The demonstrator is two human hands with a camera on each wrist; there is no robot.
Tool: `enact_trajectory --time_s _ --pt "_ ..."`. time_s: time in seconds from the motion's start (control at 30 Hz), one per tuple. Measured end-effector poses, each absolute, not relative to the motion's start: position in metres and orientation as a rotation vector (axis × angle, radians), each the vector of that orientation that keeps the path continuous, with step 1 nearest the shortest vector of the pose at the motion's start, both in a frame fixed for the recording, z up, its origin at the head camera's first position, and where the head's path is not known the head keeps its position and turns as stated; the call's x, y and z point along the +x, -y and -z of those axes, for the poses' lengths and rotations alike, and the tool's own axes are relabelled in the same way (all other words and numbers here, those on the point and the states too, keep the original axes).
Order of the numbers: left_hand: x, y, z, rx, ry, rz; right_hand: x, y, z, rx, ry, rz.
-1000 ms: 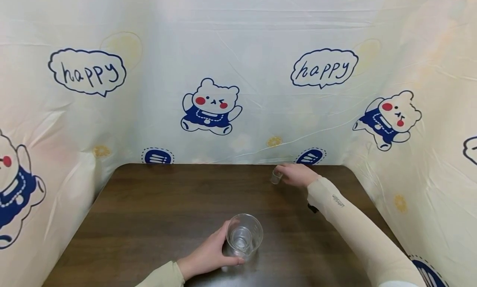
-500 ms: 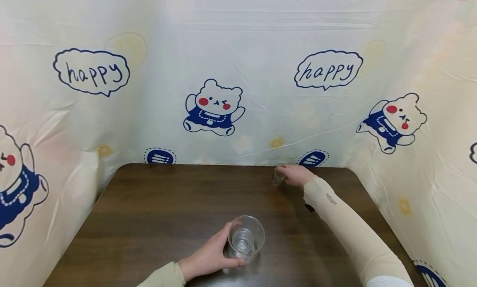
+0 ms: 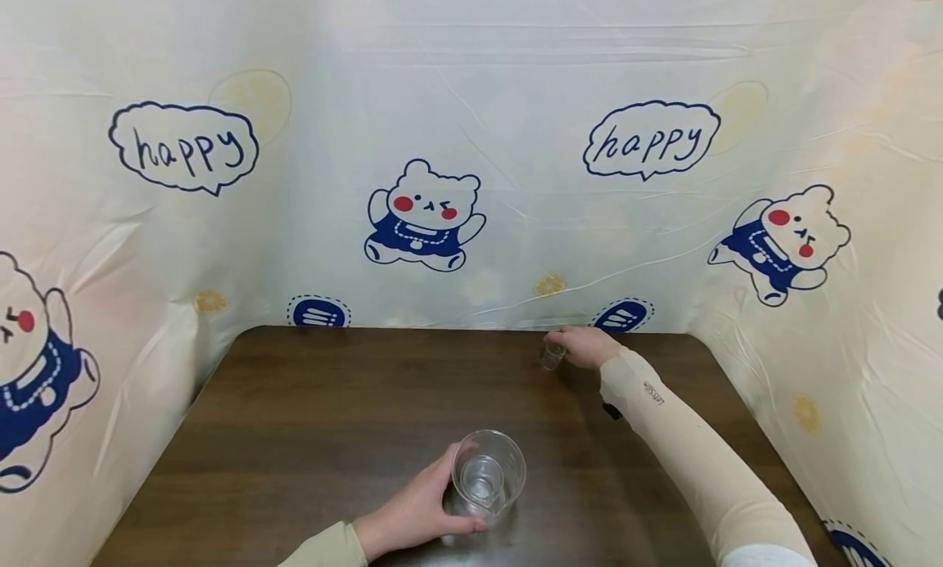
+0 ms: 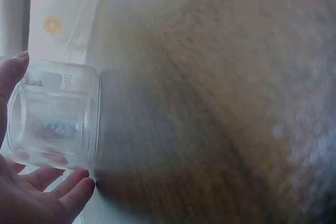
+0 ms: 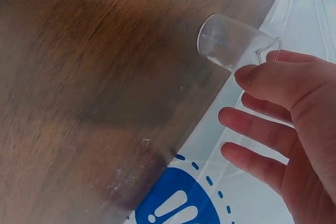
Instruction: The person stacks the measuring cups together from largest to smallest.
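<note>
My left hand grips a large clear glass beaker at the near middle of the table, thumb on the near side and fingers round the far side. Inside it sits a smaller glass beaker, which also shows through the wall in the left wrist view. At the far right of the table, my right hand pinches a small clear beaker by its lipped rim between thumb and forefinger. Its base is right at the tabletop, near the back edge. The other fingers of that hand are extended apart from the glass.
The dark brown wooden table has rounded far corners. A pale curtain printed with bears and "happy" bubbles hangs behind it and along both sides. My right forearm in a cream sleeve stretches across the table's right side.
The small beaker has gone from slightly tilted to nearly upright, and the right forearm has shifted a little left. The left hand keeps its hold on the large beaker. The head view has drifted slightly.
</note>
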State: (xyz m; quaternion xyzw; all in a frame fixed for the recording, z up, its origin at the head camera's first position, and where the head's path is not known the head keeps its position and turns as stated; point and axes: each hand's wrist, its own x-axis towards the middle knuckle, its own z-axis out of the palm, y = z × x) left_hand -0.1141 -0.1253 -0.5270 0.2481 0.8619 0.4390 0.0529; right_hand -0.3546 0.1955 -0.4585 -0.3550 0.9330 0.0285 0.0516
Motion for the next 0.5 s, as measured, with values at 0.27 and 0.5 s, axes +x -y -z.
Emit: enact_trajectory --time_s 0.27,0.5 --pt "-0.1117 0.1247 0.524 0.768 -2.619 -1.334 -0.3574 -0.1948 0.4581 -1.116 -2.799 -0.076" --pt "-0.1131 0.1246 0.5268 0.775 -2.624 -1.333 -0.3554 -0.1971 0.4543 -1.089 -2.772 -0.048"
